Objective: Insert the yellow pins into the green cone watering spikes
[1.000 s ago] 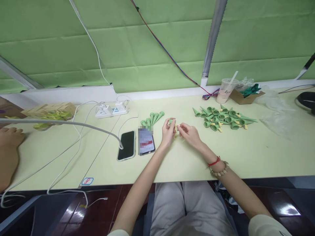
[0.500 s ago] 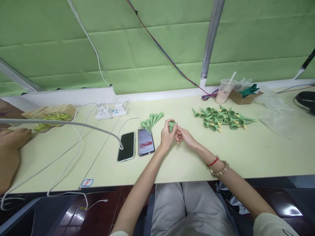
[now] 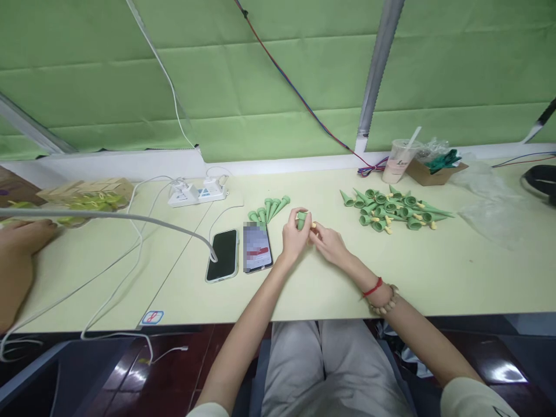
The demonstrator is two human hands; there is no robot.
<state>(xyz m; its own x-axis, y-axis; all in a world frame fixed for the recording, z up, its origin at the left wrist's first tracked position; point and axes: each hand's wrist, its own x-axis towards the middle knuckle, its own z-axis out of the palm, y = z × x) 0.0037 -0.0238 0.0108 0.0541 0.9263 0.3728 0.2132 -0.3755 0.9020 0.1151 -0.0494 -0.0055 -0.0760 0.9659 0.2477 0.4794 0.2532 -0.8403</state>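
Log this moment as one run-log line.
left hand: holds green cone | right hand: pinches small yellow piece at cone | loose cone pile: right | row of cones: behind phones

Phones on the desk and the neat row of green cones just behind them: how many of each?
Phones: 2
Green cones in the row: 5, as far as the view resolves them
Total: 7

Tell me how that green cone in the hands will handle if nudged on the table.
The green cone, pinched in the left hand, looks small, hollow and rigid, so probably very light. Tapered, it would likely roll in a curve. Those in the loose pile lie tipped on their sides, so it probably topples easily.
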